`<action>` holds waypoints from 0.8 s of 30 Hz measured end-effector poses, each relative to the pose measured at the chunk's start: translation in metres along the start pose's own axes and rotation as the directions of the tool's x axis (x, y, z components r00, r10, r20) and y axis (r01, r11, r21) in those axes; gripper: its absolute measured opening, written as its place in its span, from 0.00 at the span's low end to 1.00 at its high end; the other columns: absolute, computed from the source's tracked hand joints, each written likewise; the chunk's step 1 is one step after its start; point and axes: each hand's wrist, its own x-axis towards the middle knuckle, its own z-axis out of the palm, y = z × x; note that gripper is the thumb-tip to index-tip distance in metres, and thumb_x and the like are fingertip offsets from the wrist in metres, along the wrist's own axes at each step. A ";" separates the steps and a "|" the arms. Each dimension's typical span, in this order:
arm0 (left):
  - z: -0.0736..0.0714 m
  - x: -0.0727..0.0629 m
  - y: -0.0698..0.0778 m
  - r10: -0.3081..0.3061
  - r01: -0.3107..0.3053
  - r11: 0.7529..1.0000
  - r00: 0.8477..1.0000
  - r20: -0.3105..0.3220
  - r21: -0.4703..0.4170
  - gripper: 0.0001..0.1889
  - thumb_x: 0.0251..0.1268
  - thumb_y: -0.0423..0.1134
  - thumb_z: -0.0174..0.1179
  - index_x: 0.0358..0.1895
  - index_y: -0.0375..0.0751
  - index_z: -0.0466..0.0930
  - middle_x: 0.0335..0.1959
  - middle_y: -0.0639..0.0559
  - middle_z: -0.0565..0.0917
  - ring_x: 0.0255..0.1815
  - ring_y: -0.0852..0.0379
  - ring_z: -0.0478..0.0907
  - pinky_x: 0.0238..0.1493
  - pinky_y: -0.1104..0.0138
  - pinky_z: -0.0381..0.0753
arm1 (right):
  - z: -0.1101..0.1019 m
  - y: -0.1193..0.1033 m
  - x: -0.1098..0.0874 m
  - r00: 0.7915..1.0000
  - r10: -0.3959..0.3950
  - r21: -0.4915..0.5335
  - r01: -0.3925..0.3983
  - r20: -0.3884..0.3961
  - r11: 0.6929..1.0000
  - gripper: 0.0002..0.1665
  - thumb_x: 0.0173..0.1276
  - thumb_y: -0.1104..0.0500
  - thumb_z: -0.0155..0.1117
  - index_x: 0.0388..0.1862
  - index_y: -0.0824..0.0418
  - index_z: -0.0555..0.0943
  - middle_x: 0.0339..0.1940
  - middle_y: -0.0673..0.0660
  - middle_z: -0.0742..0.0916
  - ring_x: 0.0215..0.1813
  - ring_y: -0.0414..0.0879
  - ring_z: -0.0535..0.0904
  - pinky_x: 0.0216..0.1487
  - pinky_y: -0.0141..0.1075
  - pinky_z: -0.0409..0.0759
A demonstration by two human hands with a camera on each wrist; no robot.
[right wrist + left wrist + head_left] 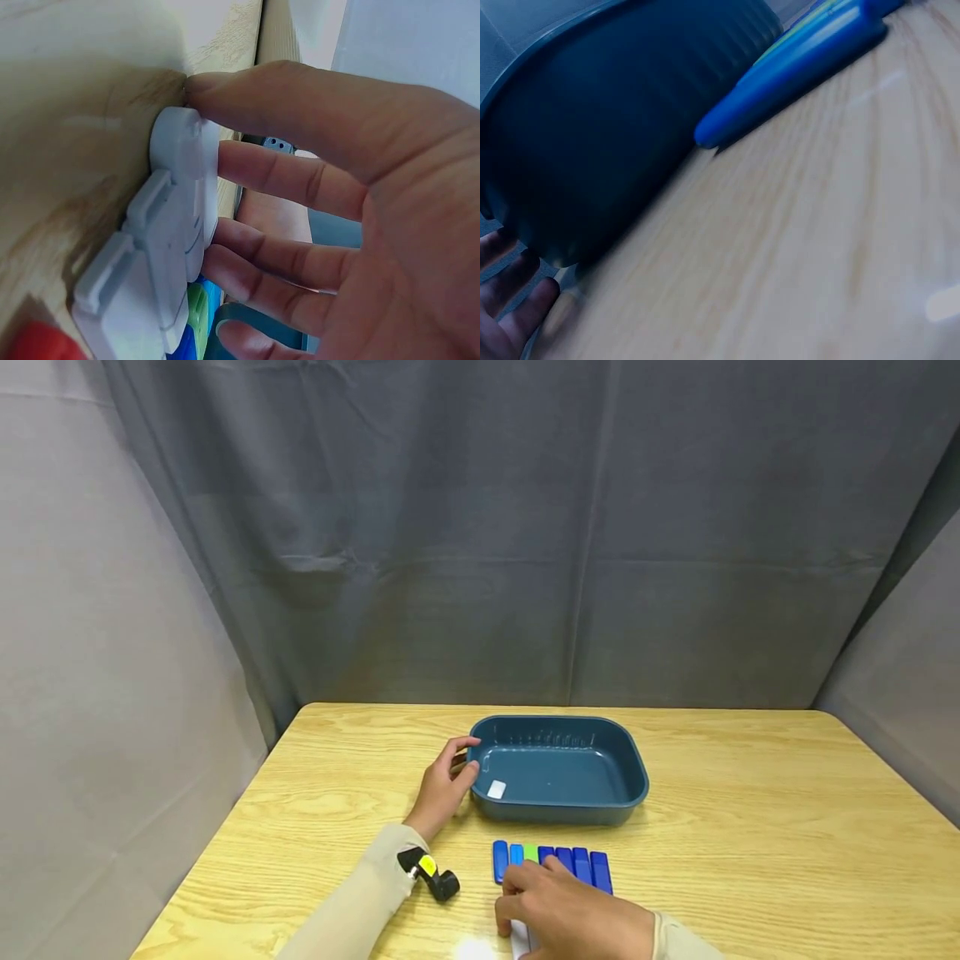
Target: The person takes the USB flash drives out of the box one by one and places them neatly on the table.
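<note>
My left hand [442,785] touches the left end of a dark teal basin [558,816], its fingers at the rim. In the left wrist view its fingertips [532,300] show beside the basin's outer wall. My right hand [573,910] is over a row of slim flat pieces near the front of the table, with blue ends [582,864] and a green end [530,852] showing past it. Thumb and fingers curl about an end white piece [172,146] in the right wrist view. More white pieces with clip-like tabs [105,274] lie alongside; the palm hides part of the row from above.
The wooden table [750,810] extends on both sides of the basin. A small white patch [497,789] is in the basin's front left corner. Something red [45,345] appears at the right wrist view's lower edge. A grey curtain [525,543] hangs behind the table.
</note>
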 end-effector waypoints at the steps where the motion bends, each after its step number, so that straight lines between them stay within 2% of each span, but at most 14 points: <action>1: 0.000 0.000 0.000 -0.003 0.003 1.000 1.000 0.002 0.000 0.19 0.70 0.34 0.52 0.62 0.35 0.70 0.65 0.39 0.71 0.63 0.36 0.70 0.63 0.52 0.72 | 0.000 0.000 0.000 1.000 0.004 0.002 -0.004 0.002 1.000 0.16 0.53 0.36 0.70 0.39 0.36 0.81 0.39 0.38 0.76 0.38 0.34 0.66 0.36 0.30 0.67; 5: 0.000 0.001 -0.001 -0.002 0.002 1.000 1.000 0.002 -0.006 0.19 0.70 0.34 0.52 0.63 0.36 0.70 0.65 0.39 0.71 0.63 0.36 0.70 0.63 0.51 0.72 | -0.002 0.000 -0.001 0.999 0.033 0.009 -0.034 0.009 0.999 0.18 0.53 0.34 0.69 0.42 0.36 0.81 0.41 0.39 0.76 0.38 0.35 0.67 0.37 0.32 0.69; 7: 0.001 0.001 -0.003 0.001 -0.001 1.000 1.000 0.001 -0.002 0.19 0.70 0.34 0.52 0.62 0.36 0.70 0.64 0.39 0.72 0.63 0.37 0.71 0.63 0.51 0.72 | -0.003 0.000 -0.001 0.999 0.014 -0.009 -0.014 -0.034 1.000 0.18 0.55 0.36 0.70 0.42 0.38 0.82 0.42 0.40 0.77 0.39 0.35 0.68 0.40 0.34 0.71; 9: 0.003 0.005 -0.014 0.004 -0.004 1.000 1.000 -0.002 -0.006 0.19 0.70 0.33 0.53 0.63 0.36 0.70 0.64 0.39 0.72 0.63 0.37 0.71 0.62 0.51 0.72 | -0.006 0.000 -0.003 0.995 -0.010 -0.025 0.007 -0.100 1.000 0.16 0.56 0.39 0.71 0.41 0.41 0.82 0.42 0.41 0.76 0.41 0.34 0.69 0.41 0.34 0.71; 12: 0.005 0.010 -0.033 0.009 -0.009 1.000 1.000 -0.012 -0.012 0.19 0.70 0.33 0.53 0.63 0.40 0.71 0.64 0.41 0.72 0.63 0.39 0.72 0.62 0.51 0.72 | -0.015 0.003 -0.005 0.972 -0.031 -0.033 0.024 -0.232 0.999 0.13 0.58 0.44 0.71 0.39 0.44 0.82 0.43 0.42 0.76 0.41 0.34 0.70 0.42 0.33 0.69; 14: 0.007 0.013 -0.045 0.013 -0.014 1.000 1.000 -0.017 -0.022 0.19 0.70 0.34 0.54 0.63 0.44 0.71 0.65 0.43 0.72 0.63 0.40 0.72 0.62 0.51 0.72 | -0.022 0.008 -0.004 0.954 -0.011 -0.009 0.009 -0.301 1.000 0.13 0.59 0.44 0.70 0.40 0.45 0.82 0.42 0.42 0.76 0.40 0.35 0.70 0.40 0.32 0.69; 17: 0.006 0.012 -0.047 0.018 -0.018 1.000 1.000 -0.017 -0.014 0.19 0.69 0.36 0.54 0.62 0.47 0.72 0.64 0.45 0.73 0.62 0.42 0.73 0.61 0.52 0.73 | -0.034 0.021 0.003 0.923 0.022 0.037 -0.009 -0.385 0.999 0.12 0.60 0.46 0.70 0.41 0.46 0.82 0.42 0.43 0.77 0.39 0.37 0.71 0.40 0.32 0.72; 20: 0.006 0.012 -0.046 0.014 -0.014 1.000 1.000 -0.017 -0.007 0.18 0.69 0.37 0.54 0.61 0.49 0.72 0.63 0.48 0.74 0.62 0.45 0.74 0.61 0.54 0.75 | -0.045 0.037 0.013 0.907 0.053 0.076 -0.023 -0.418 0.997 0.11 0.62 0.48 0.69 0.42 0.49 0.82 0.42 0.45 0.78 0.39 0.38 0.74 0.40 0.33 0.77; 24: 0.006 0.011 -0.044 0.009 -0.009 1.000 1.000 -0.021 -0.003 0.18 0.69 0.37 0.54 0.60 0.52 0.73 0.63 0.51 0.74 0.62 0.47 0.74 0.60 0.56 0.75 | -0.054 0.057 0.029 0.912 0.117 0.113 -0.078 -0.394 0.991 0.09 0.65 0.50 0.67 0.42 0.50 0.81 0.43 0.47 0.78 0.40 0.41 0.76 0.41 0.36 0.79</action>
